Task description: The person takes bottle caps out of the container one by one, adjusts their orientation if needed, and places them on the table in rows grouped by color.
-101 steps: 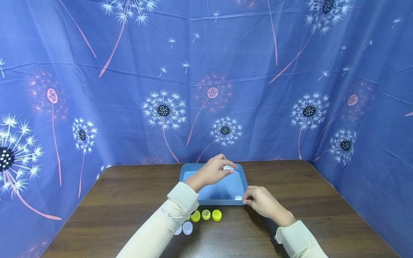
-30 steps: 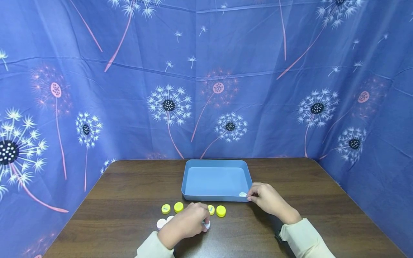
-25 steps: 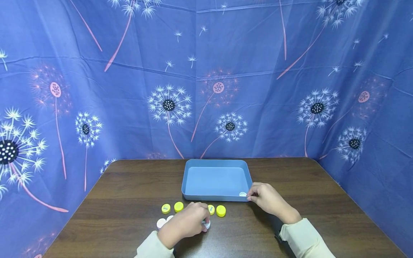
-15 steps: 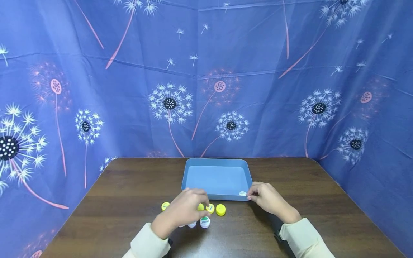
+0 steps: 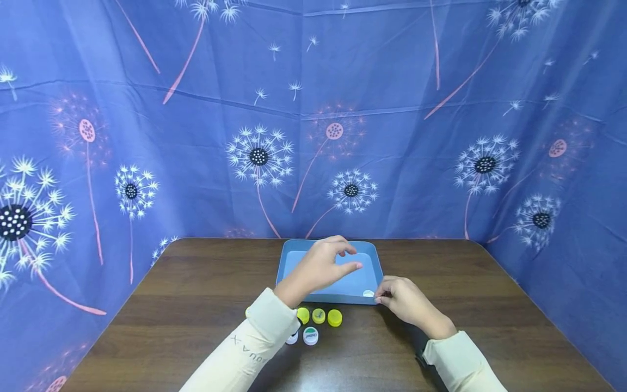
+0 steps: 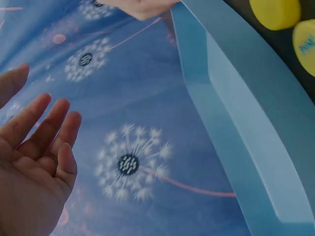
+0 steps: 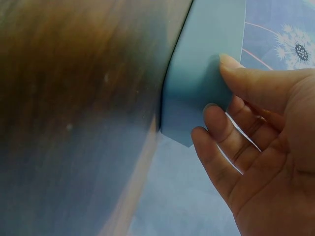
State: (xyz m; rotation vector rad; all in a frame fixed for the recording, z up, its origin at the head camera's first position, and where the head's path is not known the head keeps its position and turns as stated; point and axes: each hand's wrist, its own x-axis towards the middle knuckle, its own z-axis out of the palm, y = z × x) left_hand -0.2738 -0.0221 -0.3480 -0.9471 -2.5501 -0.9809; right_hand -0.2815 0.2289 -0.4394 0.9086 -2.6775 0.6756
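Observation:
My left hand (image 5: 320, 267) hovers over the blue tray (image 5: 338, 299), thumb and fingers apart and nothing between them. In the left wrist view its palm and loosely bent fingers show bare. My right hand (image 5: 409, 306) grips the tray's near right corner; in the right wrist view the thumb presses one outer wall, with fingers around the corner. A white bottle cap (image 5: 368, 293) lies inside the tray near that corner. In front of the tray stand yellow caps (image 5: 334, 318) in a row. Nearer lies a white cap with a green mark (image 5: 311, 336); my left sleeve hides other caps.
The wooden table (image 5: 465, 283) reaches back to a blue curtain (image 5: 392, 136) with dandelion prints. My left forearm crosses over the caps at the tray's left front.
My left hand, which earlier held a white cap over the tray, has set the green-marked white cap on the table, let go and moved back up over the tray. The right hand keeps its place.

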